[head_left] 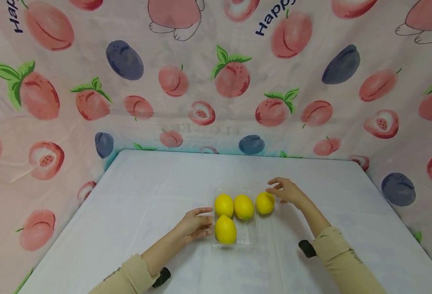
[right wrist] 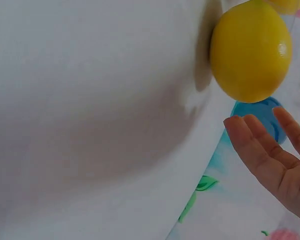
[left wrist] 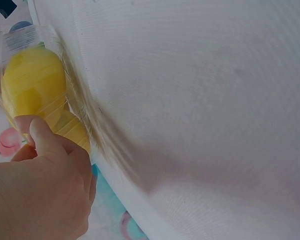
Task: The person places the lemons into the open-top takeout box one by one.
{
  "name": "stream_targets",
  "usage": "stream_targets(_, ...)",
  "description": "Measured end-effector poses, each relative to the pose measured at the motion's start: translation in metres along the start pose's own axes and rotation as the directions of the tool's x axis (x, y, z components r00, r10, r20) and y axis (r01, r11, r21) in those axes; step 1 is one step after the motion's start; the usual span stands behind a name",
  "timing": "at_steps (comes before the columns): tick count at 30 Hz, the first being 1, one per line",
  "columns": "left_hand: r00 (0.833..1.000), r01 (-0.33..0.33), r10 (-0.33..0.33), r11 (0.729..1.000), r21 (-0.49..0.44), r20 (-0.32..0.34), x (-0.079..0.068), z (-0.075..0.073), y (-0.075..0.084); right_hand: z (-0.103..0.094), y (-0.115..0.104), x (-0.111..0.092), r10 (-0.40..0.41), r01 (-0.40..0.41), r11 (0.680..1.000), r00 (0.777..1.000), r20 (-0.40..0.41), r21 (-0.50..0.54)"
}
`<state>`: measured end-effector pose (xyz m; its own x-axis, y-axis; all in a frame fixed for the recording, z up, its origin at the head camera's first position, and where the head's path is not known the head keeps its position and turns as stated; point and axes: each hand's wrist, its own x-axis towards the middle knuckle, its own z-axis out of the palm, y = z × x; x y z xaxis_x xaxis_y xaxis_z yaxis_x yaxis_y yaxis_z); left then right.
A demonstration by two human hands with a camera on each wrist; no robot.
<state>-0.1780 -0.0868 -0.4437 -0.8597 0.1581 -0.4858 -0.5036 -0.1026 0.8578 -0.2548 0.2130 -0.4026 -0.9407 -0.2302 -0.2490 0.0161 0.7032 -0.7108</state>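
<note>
Three yellow lemons (head_left: pixel 243 207) sit in a clear plastic container (head_left: pixel 246 239), two along its far side and one at its near left. My left hand (head_left: pixel 195 224) is at the container's left wall, its fingers spread and their tips right at the rim. The left wrist view has its thumb and fingertips overlapping the container's side. Another lemon (head_left: pixel 265 203) lies on the table just right of the container. Beside that lemon is my right hand (head_left: pixel 286 192), fingers apart and loosely extended; the right wrist view shows a gap between its fingertips (right wrist: pixel 235 125) and the fruit.
A white cloth covers the table (head_left: pixel 157 188). Behind it and at both sides hangs a fabric (head_left: pixel 201 87) printed with peaches and dark blue fruit. Black devices (head_left: pixel 307 248) show at both wrists, below the rolled tan sleeves.
</note>
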Motion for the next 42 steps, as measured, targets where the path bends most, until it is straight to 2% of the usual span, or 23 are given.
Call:
stream_targets(10,1.0,-0.005,0.005,1.0,-0.001,0.011,0.0,0.0,-0.001,0.008,0.01,0.004,0.05,-0.051,0.999,0.998,0.038,0.019)
stream_targets(19,1.0,-0.007,0.007,1.0,0.006,0.002,0.0,-0.001,-0.001,0.016,0.006,0.003,0.09,-0.094,0.994,0.993,0.073,0.054)
stream_targets(27,1.0,-0.011,0.011,1.0,0.007,0.003,0.001,-0.001,-0.004,0.018,0.007,0.003,0.085,-0.092,0.994,0.99,0.114,0.055)
stream_targets(42,0.999,-0.009,0.009,1.0,0.007,0.035,0.001,-0.002,-0.003,0.023,0.009,0.002,0.091,-0.103,0.988,0.99,0.103,0.113)
